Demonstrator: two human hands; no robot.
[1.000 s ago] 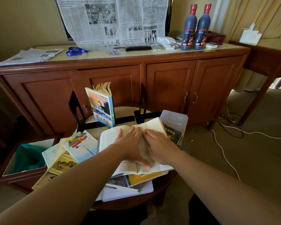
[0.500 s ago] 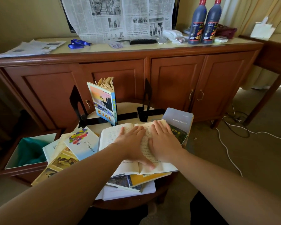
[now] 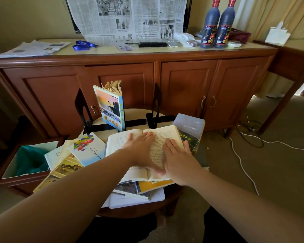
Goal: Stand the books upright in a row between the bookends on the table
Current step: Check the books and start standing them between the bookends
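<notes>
Black sheet-metal bookends stand on the small round table (image 3: 140,210): the left bookend (image 3: 81,109) and the right bookend (image 3: 156,102), each a thin upright plate with a flat foot. Between them we note one upright paperback (image 3: 111,106), glossy blue cover toward us, its yellowed pages fanned out at the top. Nearer us, an open book (image 3: 158,149) of matte cream paper with dense print lies flat on a loose stack of other books. Our left hand (image 3: 140,151) rests flat across the gutter, fingers straight and gripping nothing; our right hand (image 3: 179,158) presses flat on the right page, fingers likewise straight. A grey book (image 3: 189,123) lies just right of the open one, and a white paperback with a coloured block pattern (image 3: 88,148) lies to its left. Behind stands a polished wooden sideboard (image 3: 182,85) bearing two dark bottles (image 3: 216,27).
</notes>
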